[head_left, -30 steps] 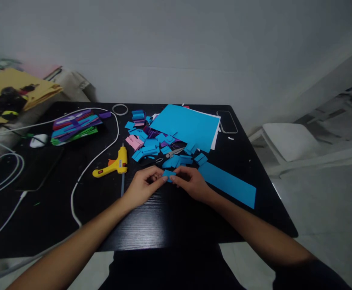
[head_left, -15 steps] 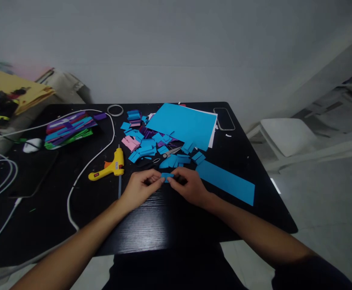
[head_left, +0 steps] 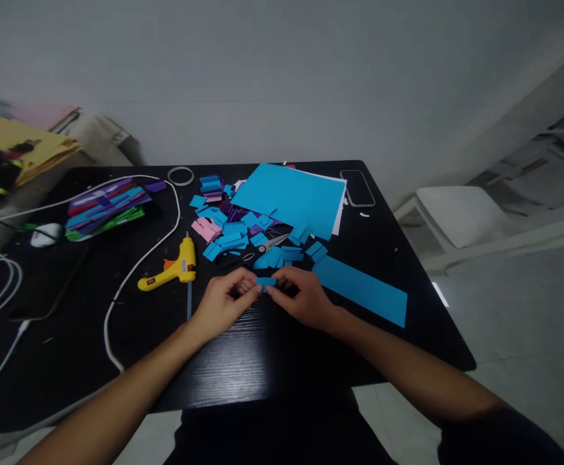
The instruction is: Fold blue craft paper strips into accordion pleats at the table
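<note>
Dark surface against a grey wall; at near middle, left hand and right hand pinch opposite ends of a small blue piece, fingers closed, apparently mid-fold. Just beyond, a heap of blue slips, many creased and seemingly done, lies around scissors. Strip at right and far sheet look uncut; glue gun, left, lies unheld.

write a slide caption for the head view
Left hand and right hand pinch a small blue paper piece over a black table, yellow glue gun nearby.
</note>
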Demonstrator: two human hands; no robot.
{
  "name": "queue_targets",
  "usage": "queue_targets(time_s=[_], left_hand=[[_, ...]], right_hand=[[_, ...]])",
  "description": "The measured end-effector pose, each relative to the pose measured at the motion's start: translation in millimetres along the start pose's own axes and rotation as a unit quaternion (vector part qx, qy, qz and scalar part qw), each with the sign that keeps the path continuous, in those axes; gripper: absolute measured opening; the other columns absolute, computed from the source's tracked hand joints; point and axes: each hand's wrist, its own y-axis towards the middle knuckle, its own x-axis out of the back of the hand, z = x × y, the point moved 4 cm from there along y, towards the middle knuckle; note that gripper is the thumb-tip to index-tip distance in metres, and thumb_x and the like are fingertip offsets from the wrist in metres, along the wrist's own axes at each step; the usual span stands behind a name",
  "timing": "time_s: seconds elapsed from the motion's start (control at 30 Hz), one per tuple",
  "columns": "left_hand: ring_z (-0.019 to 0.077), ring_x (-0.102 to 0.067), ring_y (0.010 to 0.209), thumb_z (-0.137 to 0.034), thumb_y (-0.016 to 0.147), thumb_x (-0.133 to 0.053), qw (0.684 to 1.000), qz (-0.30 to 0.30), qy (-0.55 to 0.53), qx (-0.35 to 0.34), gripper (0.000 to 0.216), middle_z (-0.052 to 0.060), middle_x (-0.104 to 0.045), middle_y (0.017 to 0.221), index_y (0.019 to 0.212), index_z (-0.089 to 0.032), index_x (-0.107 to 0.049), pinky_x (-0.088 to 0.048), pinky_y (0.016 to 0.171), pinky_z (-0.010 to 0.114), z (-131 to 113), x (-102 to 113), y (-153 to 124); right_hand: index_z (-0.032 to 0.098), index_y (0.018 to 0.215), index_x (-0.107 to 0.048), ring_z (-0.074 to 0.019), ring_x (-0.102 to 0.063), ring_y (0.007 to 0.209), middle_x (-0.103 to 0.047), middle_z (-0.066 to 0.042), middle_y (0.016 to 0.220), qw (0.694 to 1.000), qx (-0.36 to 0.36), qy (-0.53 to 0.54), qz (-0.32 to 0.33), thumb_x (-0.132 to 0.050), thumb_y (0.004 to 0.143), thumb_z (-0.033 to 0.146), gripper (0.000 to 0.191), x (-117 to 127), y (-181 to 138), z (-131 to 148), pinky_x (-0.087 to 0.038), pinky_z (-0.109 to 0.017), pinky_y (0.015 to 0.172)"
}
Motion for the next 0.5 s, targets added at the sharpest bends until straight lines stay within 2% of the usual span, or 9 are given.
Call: queue_targets(time_s=[0.23, 0.5], left_hand=[[0.0109, -0.058, 0.065, -0.031, 0.093, -0.064, 0.997, 0.032, 0.057, -0.043, 0.014, -0.002, -0.063, 0.073, 0.089, -0.018, -0.068, -0.044, 0.056, 0.019, -10.9, -0.7, -1.7], [0.0100, -0.056, 0.062, -0.025, 0.091, -0.062, 0.995, 0.025, 0.066, -0.065, 0.010, -0.003, -0.062, 0.070, 0.086, -0.018, -0.067, -0.044, 0.058, 0.019, -16.0, -1.2, -0.9]], right_hand=[[0.019, 0.083, -0.068, -0.0130, -0.059, 0.063, -0.067, -0.001, 0.074, 1.000, -0.008, 0.010, 0.015, -0.068, 0.087, 0.024, 0.007, 0.7, -1.0, 1.5, -0.047, -0.025, 0.061], [0.019, 0.084, -0.068, -0.0137, -0.060, 0.064, -0.068, -0.001, 0.075, 1.000, -0.012, 0.010, 0.024, -0.068, 0.087, 0.025, 0.006, 0.6, -1.3, 1.7, -0.046, -0.026, 0.062]])
